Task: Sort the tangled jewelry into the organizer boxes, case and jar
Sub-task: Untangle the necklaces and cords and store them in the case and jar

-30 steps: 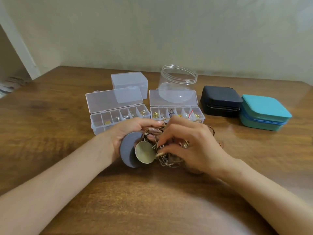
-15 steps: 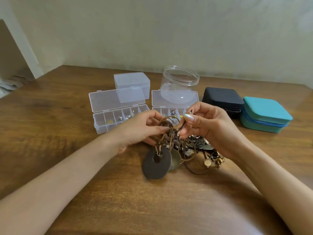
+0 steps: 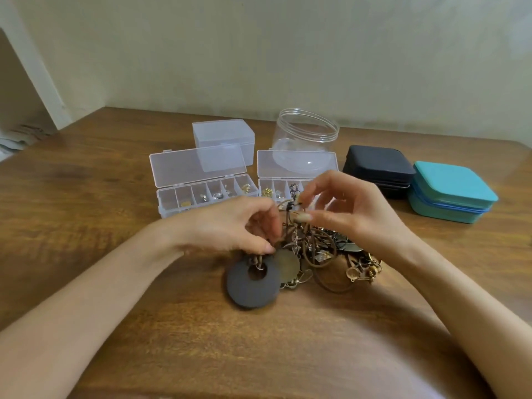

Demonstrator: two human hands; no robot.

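Delta vs 0.5 s ago: my left hand has dropped lower onto the tangle, and my right hand has fanned its outer fingers wider. The dark disc has shifted slightly left.

Tangle is a mess of brown loops, chain and small brass bits, lying on the table. Dark disc with off-centre hole is at the tangle's front left, and the brass disc overlaps its right edge.

Left hand: fingers curled in, gripping strands at the tangle's left side, thumb just above the dark disc.

Right hand: thumb and index narrow, pinching the cord near a knot above the tangle. It looks like a pinch, but the frame is blurred there. Other fingers are spread loosely.

Behind the tangle: left organizer box and right organizer box, both lids up, and further back the jar. Black case and teal case are behind the tangle to the right, both closed.
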